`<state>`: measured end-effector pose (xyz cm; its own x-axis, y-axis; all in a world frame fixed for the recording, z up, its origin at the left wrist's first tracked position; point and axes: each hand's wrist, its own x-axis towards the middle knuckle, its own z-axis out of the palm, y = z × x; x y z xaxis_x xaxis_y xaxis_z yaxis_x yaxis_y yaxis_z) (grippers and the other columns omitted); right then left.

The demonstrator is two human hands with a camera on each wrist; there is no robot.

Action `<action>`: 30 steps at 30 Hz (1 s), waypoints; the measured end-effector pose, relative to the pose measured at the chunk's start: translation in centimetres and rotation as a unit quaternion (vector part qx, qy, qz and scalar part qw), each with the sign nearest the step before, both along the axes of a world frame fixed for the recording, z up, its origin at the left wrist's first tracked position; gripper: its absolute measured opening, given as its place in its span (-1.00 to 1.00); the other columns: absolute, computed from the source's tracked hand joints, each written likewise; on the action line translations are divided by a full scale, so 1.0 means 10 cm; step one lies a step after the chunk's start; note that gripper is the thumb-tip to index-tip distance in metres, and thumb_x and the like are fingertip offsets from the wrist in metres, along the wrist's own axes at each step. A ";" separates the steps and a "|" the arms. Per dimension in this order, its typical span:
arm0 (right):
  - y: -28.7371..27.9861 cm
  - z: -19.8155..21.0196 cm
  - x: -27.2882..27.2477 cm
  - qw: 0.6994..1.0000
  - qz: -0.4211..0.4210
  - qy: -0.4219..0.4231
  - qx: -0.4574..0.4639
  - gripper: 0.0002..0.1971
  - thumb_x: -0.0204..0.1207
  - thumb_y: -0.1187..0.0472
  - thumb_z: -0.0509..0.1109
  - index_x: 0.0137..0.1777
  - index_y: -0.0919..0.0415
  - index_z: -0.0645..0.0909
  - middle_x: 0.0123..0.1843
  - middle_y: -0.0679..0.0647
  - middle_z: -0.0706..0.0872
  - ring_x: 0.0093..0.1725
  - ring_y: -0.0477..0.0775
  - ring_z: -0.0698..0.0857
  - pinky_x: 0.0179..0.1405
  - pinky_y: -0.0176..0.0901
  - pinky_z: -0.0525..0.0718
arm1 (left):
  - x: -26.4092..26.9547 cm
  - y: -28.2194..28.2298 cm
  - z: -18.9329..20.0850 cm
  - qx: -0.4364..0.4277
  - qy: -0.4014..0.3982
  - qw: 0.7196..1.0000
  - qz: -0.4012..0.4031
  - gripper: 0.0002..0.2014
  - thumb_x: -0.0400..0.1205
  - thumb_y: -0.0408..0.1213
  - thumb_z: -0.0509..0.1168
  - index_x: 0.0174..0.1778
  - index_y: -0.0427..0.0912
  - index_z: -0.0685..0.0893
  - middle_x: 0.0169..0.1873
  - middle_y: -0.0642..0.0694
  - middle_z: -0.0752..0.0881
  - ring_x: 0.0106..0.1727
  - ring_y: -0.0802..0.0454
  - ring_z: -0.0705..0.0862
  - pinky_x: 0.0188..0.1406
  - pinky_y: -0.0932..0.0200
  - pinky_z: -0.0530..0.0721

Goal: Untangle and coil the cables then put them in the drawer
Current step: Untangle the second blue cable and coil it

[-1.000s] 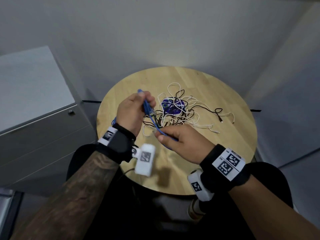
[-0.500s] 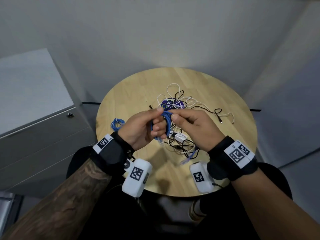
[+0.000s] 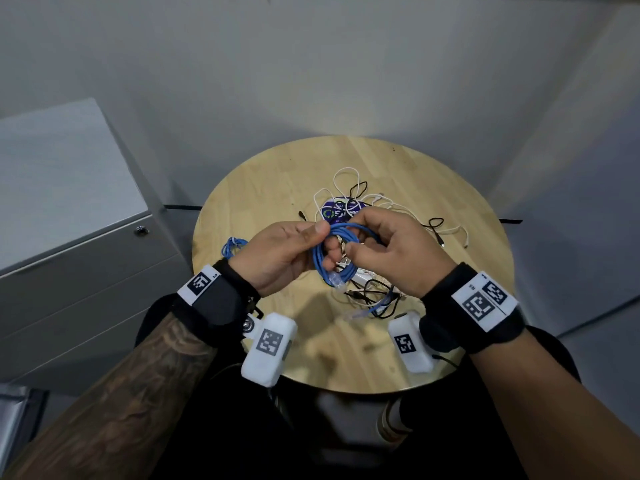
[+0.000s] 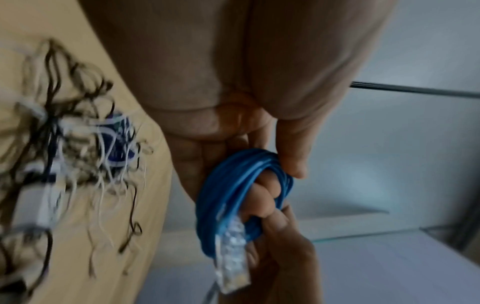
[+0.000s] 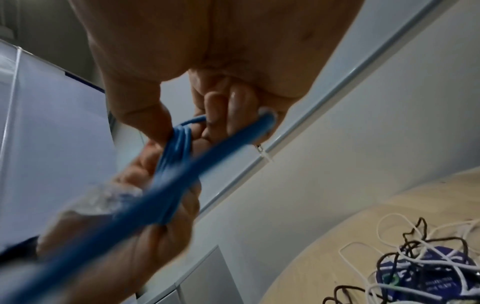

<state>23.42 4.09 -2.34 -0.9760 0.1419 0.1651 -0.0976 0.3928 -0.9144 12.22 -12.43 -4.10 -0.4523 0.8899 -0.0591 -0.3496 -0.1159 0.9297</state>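
Observation:
A blue network cable (image 3: pixel 323 258) is wound in loops round the fingers of my left hand (image 3: pixel 325 244), whose thumb presses on the top of the coil (image 4: pixel 233 195). Its clear plug (image 4: pixel 231 263) hangs below the loops. My right hand (image 3: pixel 356 237) pinches the free strand (image 5: pixel 207 160) right beside the coil, above the round wooden table (image 3: pixel 263 188). The strand's tail drops to the tabletop near the front edge (image 3: pixel 375 308). A tangle of white and black cables (image 3: pixel 367 206) lies behind the hands.
A second blue cable, coiled (image 3: pixel 233 245), lies on the table at the left. A round blue disc (image 3: pixel 341 213) sits under the tangle. A grey drawer cabinet (image 3: pixel 86 271) with a lock (image 3: pixel 141 231) stands left of the table, drawers closed.
The hands came together from left and right. The blue cable, stretched between them a second ago, now sits as loops on the left fingers.

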 end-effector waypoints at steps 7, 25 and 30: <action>-0.05 -0.17 -0.03 0.999 -0.034 0.030 -0.004 -0.92 0.50 0.19 0.47 -0.04 0.12 0.65 -0.36 0.21 0.58 -0.41 0.29 0.42 -0.41 0.13 0.46 | 0.14 0.08 0.00 -0.018 -0.007 0.997 0.080 -0.71 0.76 -0.20 0.11 -0.24 -0.26 0.49 -0.43 -0.04 0.35 -0.43 0.15 0.31 -0.40 0.37 0.38; 0.11 -0.27 -0.08 0.967 -0.138 0.043 -0.211 -0.84 0.58 0.49 0.40 0.09 0.29 0.63 -0.26 0.15 0.79 -0.31 0.05 0.81 -0.35 -0.17 0.75 | -0.05 0.03 0.02 0.001 -0.097 0.974 0.207 -0.70 0.78 -0.23 0.09 -0.29 -0.19 0.47 -0.36 -0.04 0.26 -0.47 0.19 0.24 -0.52 0.43 0.29; -0.03 -0.33 -0.20 0.941 -0.153 0.048 -0.298 -0.80 0.63 0.40 0.37 0.20 0.20 0.56 -0.23 0.16 0.84 -0.32 0.05 0.81 -0.35 -0.18 0.75 | -0.01 0.11 0.00 0.033 -0.193 0.970 0.144 -0.67 0.76 -0.17 0.11 -0.33 -0.15 0.54 -0.38 -0.01 0.28 -0.50 0.20 0.25 -0.52 0.44 0.32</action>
<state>21.44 3.81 -5.60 -0.8588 0.5097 0.0516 -0.1556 -0.1636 -0.9742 12.11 -11.30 -4.13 -0.6379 0.7379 -0.2205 -0.6142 -0.3147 0.7237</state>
